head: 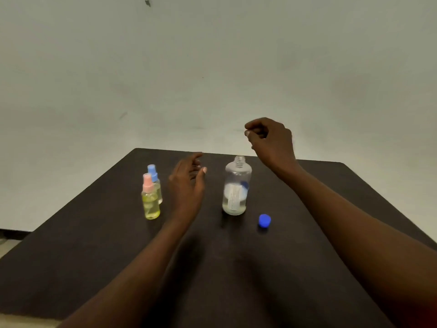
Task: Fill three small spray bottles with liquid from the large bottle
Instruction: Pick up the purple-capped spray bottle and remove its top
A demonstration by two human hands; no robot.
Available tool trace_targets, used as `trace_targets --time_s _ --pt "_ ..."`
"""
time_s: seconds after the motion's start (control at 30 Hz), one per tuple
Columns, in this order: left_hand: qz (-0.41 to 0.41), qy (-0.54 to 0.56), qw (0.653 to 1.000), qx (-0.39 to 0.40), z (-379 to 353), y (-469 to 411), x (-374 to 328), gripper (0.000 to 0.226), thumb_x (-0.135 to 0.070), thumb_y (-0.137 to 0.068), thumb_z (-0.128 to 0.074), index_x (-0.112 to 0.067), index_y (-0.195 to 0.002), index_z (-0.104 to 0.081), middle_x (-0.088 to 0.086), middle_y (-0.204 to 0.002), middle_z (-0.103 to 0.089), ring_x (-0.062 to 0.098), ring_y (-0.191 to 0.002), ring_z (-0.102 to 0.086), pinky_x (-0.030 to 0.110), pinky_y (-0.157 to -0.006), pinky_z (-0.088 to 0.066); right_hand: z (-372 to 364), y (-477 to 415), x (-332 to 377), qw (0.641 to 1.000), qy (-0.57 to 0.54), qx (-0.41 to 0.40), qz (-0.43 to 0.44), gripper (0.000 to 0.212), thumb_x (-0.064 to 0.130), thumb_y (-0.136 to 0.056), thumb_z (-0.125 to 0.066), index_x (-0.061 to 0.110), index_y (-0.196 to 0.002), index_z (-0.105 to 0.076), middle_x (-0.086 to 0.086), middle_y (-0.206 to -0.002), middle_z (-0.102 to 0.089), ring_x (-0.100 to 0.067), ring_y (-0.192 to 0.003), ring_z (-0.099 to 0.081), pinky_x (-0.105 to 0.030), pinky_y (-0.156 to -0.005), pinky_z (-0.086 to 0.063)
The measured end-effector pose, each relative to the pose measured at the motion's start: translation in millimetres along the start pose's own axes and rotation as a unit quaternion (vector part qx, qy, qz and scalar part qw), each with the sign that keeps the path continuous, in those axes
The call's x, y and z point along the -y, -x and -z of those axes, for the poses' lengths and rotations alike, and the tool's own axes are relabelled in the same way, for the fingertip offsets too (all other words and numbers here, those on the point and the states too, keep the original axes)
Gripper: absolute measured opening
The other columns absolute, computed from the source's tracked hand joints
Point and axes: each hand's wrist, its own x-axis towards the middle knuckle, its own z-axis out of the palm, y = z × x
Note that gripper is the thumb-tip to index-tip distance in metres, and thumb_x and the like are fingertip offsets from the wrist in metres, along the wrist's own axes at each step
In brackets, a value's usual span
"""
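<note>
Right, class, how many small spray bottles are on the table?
2: pink-capped bottle left of the left hand, blue-capped bottle just behind it. Another may be hidden.

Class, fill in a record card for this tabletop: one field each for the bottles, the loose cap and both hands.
surface: dark table
large bottle: upright, uncapped, clear, little liquid at the bottom
blue cap: on the table, right of the large bottle, apart from it
pink-topped spray bottle: upright, yellowish liquid inside
blue-topped spray bottle: upright, just behind the pink-topped one
spray bottles in view: two
left hand: open, between spray bottles and large bottle
right hand: raised above the large bottle, fingers curled, nothing seen in it
</note>
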Motion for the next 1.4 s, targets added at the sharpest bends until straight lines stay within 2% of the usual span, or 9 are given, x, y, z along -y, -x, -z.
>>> trace_targets --time_s 0.07,0.13,0.23,0.4,0.53,0.63,0.97,1.2,1.4 --pt "0.063 0.022 0.997 0.026 -24.6 -12.2 4.8 0.033 -0.007 -0.089 -0.063 -0.014 -0.122 -0.063 0.003 -0.101 -0.067 0.010 -0.088 -0.065 0.016 -0.078 -0.053 18.6 -4.8 -30.8 0.999 0.024 -0.014 -0.042 0.016 0.015 -0.086 -0.061 0.020 -0.096 -0.072 0.009 -0.085 -0.070 -0.011 -0.087 -0.067 -0.040 -0.093 -0.054" --pt "0.141 0.054 0.987 0.056 -45.1 -22.4 11.9 0.034 -0.007 -0.089 -0.065 -0.014 -0.122 -0.062 0.001 -0.095 -0.067 0.008 -0.085 -0.063 0.020 -0.081 -0.053 32.5 -7.8 -64.6 0.994 0.063 -0.018 -0.088 0.016 0.017 -0.085 -0.059 0.025 -0.091 -0.071 0.010 -0.089 -0.071 -0.020 -0.101 -0.066 -0.041 -0.100 -0.049" --pt "0.202 0.085 0.972 0.083 -71.6 -41.4 28.0 0.037 -0.009 -0.088 -0.068 -0.018 -0.123 -0.061 0.002 -0.094 -0.068 0.015 -0.090 -0.065 0.030 -0.085 -0.054 47.6 -14.4 -114.1 0.982 0.094 0.005 -0.165 0.016 0.015 -0.084 -0.061 0.020 -0.096 -0.071 -0.003 -0.107 -0.071 -0.018 -0.094 -0.066 -0.030 -0.085 -0.053" --pt "0.243 0.146 0.949 0.141 -106.3 -67.4 49.3 0.042 -0.005 -0.084 -0.071 -0.017 -0.122 -0.061 0.016 -0.103 -0.070 0.025 -0.095 -0.068 0.025 -0.079 -0.052 54.0 -32.8 -176.8 0.967 0.133 0.011 -0.217 0.021 0.012 -0.085 -0.061 0.012 -0.104 -0.069 -0.003 -0.095 -0.068 -0.017 -0.094 -0.064 -0.023 -0.080 -0.044" --pt "0.260 0.215 0.926 0.172 -135.3 -80.1 60.2 0.048 0.002 -0.081 -0.072 -0.019 -0.123 -0.062 0.018 -0.108 -0.066 0.017 -0.084 -0.067 0.026 -0.075 -0.056 41.7 -61.0 -210.8 0.965 0.130 0.005 -0.228 0.028 0.014 -0.085 -0.062 0.009 -0.113 -0.065 -0.007 -0.104 -0.067 -0.020 -0.096 -0.062 -0.028 -0.085 -0.048" --pt "0.257 0.226 0.921 0.188 -157.3 -90.1 69.6 0.053 0.000 -0.081 -0.073 -0.021 -0.127 -0.060 0.016 -0.113 -0.066 0.022 -0.094 -0.067 0.040 -0.088 -0.057 28.9 -85.1 -230.1 0.966 0.118 -0.009 -0.228 0.032 0.016 -0.084 -0.062 0.010 -0.115 -0.061 -0.008 -0.109 -0.066 -0.022 -0.098 -0.063 -0.029 -0.081 -0.048" --pt "0.273 0.266 0.910 0.164 -212.0 -105.7 99.3 0.051 -0.001 -0.081 -0.073 -0.024 -0.125 -0.059 0.013 -0.109 -0.066 0.018 -0.095 -0.065 0.040 -0.087 -0.056 10.2 -158.8 -271.7 0.974 0.127 -0.074 -0.172 0.069 0.018 -0.085 -0.068 0.018 -0.143 -0.031 -0.014 -0.135 -0.052 -0.031 -0.120 -0.053 -0.027 -0.086 -0.036" --pt "0.278 0.269 0.908 0.161 -213.7 -104.3 113.6 0.046 -0.003 -0.082 -0.074 -0.022 -0.121 -0.060 0.007 -0.096 -0.069 0.025 -0.099 -0.068 0.037 -0.081 -0.058 4.7 -185.0 -292.3 0.958 0.152 -0.083 -0.228 0.051 0.020 -0.085 -0.068 0.007 -0.128 -0.044 -0.012 -0.124 -0.058 -0.031 -0.113 -0.057 -0.032 -0.086 -0.043" --pt "0.280 0.257 0.912 0.156 -199.0 -103.0 115.7 0.042 -0.001 -0.084 -0.070 -0.018 -0.121 -0.059 0.010 -0.097 -0.068 0.030 -0.103 -0.066 0.045 -0.088 -0.056 -2.5 -174.8 -284.7 0.964 0.144 -0.074 -0.213 0.034 0.026 -0.086 -0.066 0.005 -0.111 -0.058 -0.011 -0.111 -0.064 -0.029 -0.104 -0.059 -0.036 -0.086 -0.045"
